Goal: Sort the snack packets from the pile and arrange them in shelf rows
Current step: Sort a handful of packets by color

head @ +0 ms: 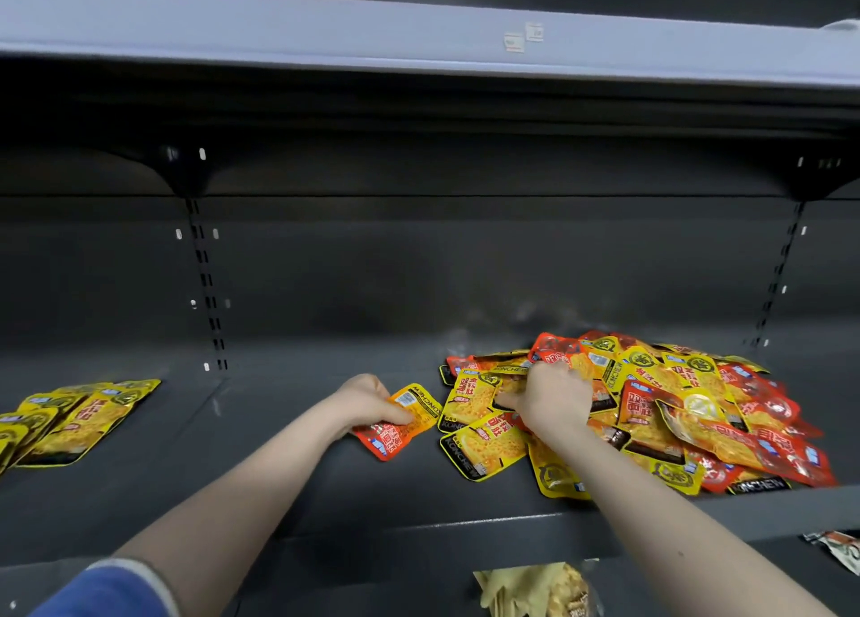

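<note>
Left hand (367, 404) pinching glossy red-and-orange foil packets (395, 423), right hand (551, 400) fingers curled into heaped crinkly red and yellow packet pile (651, 411), dark matte metal shelf (279, 453).

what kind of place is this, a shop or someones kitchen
Most likely a shop aisle: dark metal shelving on slotted uprights, price tags on the shelf edge above, and a pile of identical snack packets being sorted.

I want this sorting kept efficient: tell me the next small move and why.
Probably lift the right hand out of the pile with the packet its fingers are closing on, and pass it to the left hand, which already holds red packets. The yellow row lies far left.
</note>
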Available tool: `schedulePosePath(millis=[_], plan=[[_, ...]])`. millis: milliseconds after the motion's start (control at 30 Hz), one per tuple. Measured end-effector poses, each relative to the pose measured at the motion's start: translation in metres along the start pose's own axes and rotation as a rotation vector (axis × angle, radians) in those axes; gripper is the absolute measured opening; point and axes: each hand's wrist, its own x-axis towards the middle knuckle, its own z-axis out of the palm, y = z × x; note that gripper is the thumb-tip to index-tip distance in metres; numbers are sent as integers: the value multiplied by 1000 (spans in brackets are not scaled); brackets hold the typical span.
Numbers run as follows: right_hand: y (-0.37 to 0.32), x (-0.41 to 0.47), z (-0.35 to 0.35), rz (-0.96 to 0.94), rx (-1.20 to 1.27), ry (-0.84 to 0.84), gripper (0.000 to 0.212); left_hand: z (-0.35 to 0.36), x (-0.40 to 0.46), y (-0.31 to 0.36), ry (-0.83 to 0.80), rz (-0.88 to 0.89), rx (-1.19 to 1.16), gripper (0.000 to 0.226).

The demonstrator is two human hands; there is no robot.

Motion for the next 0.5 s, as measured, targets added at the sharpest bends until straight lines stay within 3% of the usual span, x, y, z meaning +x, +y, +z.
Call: schedulePosePath(millis=[233, 500], plan=[[9, 9, 2, 199, 532, -74, 45, -3, 7, -7, -51, -36, -126, 18], [23, 13, -30, 212, 697, -358, 42, -12, 6, -14, -23, -75, -222, 23]])
